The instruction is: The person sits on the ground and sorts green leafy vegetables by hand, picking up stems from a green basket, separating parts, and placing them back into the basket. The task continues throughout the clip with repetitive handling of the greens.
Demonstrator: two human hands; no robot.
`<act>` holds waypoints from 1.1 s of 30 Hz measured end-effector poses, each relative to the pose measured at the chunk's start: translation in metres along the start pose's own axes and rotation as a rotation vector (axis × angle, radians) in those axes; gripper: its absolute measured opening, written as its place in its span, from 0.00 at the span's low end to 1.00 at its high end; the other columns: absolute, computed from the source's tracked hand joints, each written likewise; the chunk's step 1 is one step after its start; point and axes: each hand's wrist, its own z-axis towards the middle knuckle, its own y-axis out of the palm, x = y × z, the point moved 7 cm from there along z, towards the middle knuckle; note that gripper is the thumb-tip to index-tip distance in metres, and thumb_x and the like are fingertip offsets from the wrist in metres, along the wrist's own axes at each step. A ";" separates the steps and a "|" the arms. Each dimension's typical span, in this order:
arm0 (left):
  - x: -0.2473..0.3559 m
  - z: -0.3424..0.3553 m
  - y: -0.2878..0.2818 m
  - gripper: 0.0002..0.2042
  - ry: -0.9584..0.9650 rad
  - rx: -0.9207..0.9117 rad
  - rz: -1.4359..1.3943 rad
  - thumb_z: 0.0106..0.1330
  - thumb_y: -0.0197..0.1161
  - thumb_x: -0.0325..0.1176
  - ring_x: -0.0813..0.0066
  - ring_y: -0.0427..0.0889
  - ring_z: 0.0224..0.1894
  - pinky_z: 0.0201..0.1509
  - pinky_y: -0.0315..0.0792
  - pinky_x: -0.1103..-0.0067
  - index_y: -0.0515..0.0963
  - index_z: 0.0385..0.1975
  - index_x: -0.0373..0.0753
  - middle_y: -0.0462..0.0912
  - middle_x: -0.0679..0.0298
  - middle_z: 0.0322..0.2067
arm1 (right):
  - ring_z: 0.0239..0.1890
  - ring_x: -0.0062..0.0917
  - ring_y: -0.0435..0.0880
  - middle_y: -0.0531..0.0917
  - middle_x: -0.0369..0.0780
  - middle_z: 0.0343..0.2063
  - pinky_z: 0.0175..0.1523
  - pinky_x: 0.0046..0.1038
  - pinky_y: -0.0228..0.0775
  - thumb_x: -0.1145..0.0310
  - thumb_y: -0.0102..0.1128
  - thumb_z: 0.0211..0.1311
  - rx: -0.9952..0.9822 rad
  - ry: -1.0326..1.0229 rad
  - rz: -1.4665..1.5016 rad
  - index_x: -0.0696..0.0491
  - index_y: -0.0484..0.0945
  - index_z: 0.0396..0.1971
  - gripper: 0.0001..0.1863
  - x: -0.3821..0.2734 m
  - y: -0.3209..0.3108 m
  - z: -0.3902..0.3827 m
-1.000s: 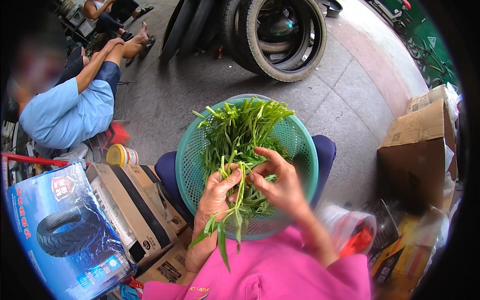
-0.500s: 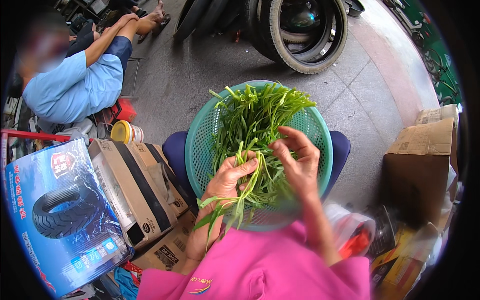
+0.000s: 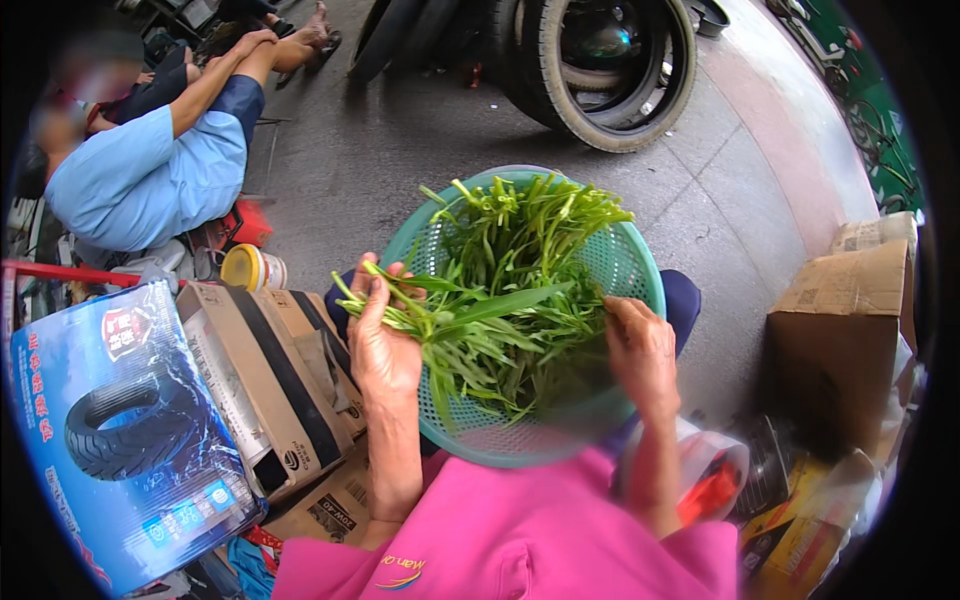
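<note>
A green perforated plastic basket [image 3: 430, 262] rests on my lap, heaped with water spinach [image 3: 530, 235], its cut stems at the far side. My left hand [image 3: 385, 340], over the basket's left rim, is closed round a small bunch of water spinach stems [image 3: 405, 312]. Leaves of that bunch trail rightward over the heap. At the right of the basket my right hand [image 3: 640, 350] has its fingertips pinched together by the edge of the leaves. Whatever lies between those fingers is too small to make out.
Cardboard boxes [image 3: 265, 370] and a blue box with a tyre picture [image 3: 130, 430] stand at my left. An open brown carton [image 3: 840, 310] is on the right, tyres [image 3: 550, 70] lie ahead. A person in light blue [image 3: 150, 180] sits far left.
My left hand has moved left and away from me, now with a fuller bunch of stems. The right hand has shifted right and slightly nearer, its spread fingers now drawn into a pinch.
</note>
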 end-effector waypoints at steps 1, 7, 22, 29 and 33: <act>-0.001 0.000 0.003 0.16 -0.036 -0.032 -0.033 0.71 0.60 0.29 0.70 0.79 0.46 0.52 0.76 0.72 0.73 0.58 0.41 0.81 0.62 0.44 | 0.36 0.44 0.84 0.84 0.49 0.37 0.41 0.38 0.76 0.78 0.59 0.58 -0.062 -0.005 -0.119 0.58 0.81 0.40 0.10 -0.003 0.009 0.000; -0.006 0.005 -0.012 0.09 -0.150 -0.054 -0.171 0.71 0.59 0.27 0.67 0.80 0.53 0.60 0.75 0.63 0.79 0.48 0.42 0.81 0.62 0.49 | 0.35 0.46 0.82 0.82 0.48 0.32 0.43 0.43 0.73 0.76 0.57 0.55 -0.246 -0.033 -0.188 0.57 0.80 0.35 0.08 0.006 0.045 0.001; 0.067 -0.022 -0.005 0.04 0.105 -0.060 -0.066 0.69 0.61 0.28 0.82 0.66 0.25 0.23 0.62 0.84 0.75 0.38 0.39 0.70 0.70 0.24 | 0.25 0.19 0.81 0.80 0.38 0.27 0.32 0.21 0.72 0.73 0.51 0.74 0.107 0.103 0.642 0.60 0.74 0.42 0.07 -0.013 -0.007 0.014; 0.082 -0.042 0.006 0.05 0.269 0.037 0.323 0.67 0.65 0.29 0.89 0.62 0.17 0.16 0.55 0.89 0.75 0.33 0.41 0.66 0.73 0.19 | 0.31 0.25 0.86 0.85 0.41 0.28 0.36 0.27 0.76 0.80 0.62 0.61 0.023 0.012 0.242 0.59 0.80 0.40 0.08 -0.012 0.019 0.034; 0.072 -0.045 -0.001 0.06 0.248 0.106 0.360 0.65 0.67 0.30 0.88 0.63 0.16 0.16 0.57 0.89 0.75 0.33 0.41 0.68 0.72 0.20 | 0.34 0.21 0.86 0.86 0.39 0.29 0.41 0.22 0.77 0.81 0.61 0.60 -0.028 0.142 0.762 0.58 0.83 0.40 0.09 0.005 0.026 0.032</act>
